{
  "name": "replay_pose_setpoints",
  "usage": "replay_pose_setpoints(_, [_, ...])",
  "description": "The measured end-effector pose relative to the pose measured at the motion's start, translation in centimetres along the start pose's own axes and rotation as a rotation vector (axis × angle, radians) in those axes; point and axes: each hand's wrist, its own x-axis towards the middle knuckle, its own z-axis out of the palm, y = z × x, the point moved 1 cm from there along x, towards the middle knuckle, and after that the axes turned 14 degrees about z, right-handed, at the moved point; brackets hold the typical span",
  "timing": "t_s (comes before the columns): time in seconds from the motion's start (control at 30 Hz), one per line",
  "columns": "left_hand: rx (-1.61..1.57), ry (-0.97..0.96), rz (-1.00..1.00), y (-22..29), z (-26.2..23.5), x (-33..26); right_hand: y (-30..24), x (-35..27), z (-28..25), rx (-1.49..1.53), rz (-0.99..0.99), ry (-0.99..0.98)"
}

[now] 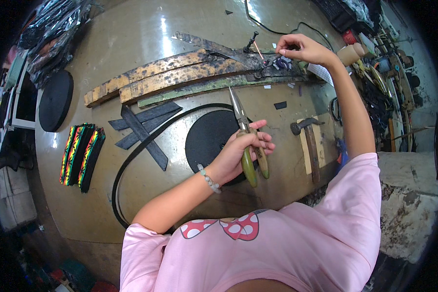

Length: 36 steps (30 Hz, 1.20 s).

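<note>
My left hand [233, 155] is wrapped round a pair of long-nose pliers [238, 109] with worn green handles, its jaws pointing away from me. The pliers are above a flat black coil of webbing [203, 135]. Farther off at the right, my right hand [299, 47] has its thumb and fingertips drawn together in a pinch; anything between them is too small to make out. Just below those fingers lies a small heap of dark bits [282, 63], at the right end of a jig of worn wooden bars [180, 73]. A dark upright bolt [251, 42] stands on the jig.
A hammer [310, 146] lies at the right on a pale strip. Black strips [148, 131] cross each other left of the coil. Folded bands with coloured patterns [82, 155] and another black roll [56, 101] are at the left. Tools and spools [384, 63] crowd the right edge.
</note>
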Motion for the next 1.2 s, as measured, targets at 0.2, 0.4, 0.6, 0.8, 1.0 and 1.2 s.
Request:
replay_pose_setpoints(0.2, [0.017, 0.016, 0.006, -0.1, -0.1, 0.0, 0.7, -2.4, 2.2, 0.1, 0.057, 0.13])
replay_pose_setpoints(0.4, [-0.002, 0.008, 0.006, -0.1, -0.2, 0.1, 1.5, -4.0, 3.7, 0.115, 0.085, 0.267])
replay_pose_setpoints(0.6, [0.0, 0.007, -0.004, 0.0, -0.1, 0.0, 1.2, -3.2, 2.6, 0.07, 0.043, 0.233])
replay_pose_setpoints(0.8, [-0.002, 0.011, 0.001, -0.1, -0.2, 0.1, 0.8, -3.8, 3.3, 0.091, 0.094, 0.224])
replay_pose_setpoints(1.0, [0.0, 0.003, 0.002, -0.1, -0.2, 0.0, 0.1, -6.5, 7.4, 0.248, 0.159, 0.385])
replay_pose_setpoints(1.2, [-0.012, 0.001, 0.006, -0.2, -0.3, 0.0, -2.0, -8.5, 10.6, 0.482, 0.32, 0.393])
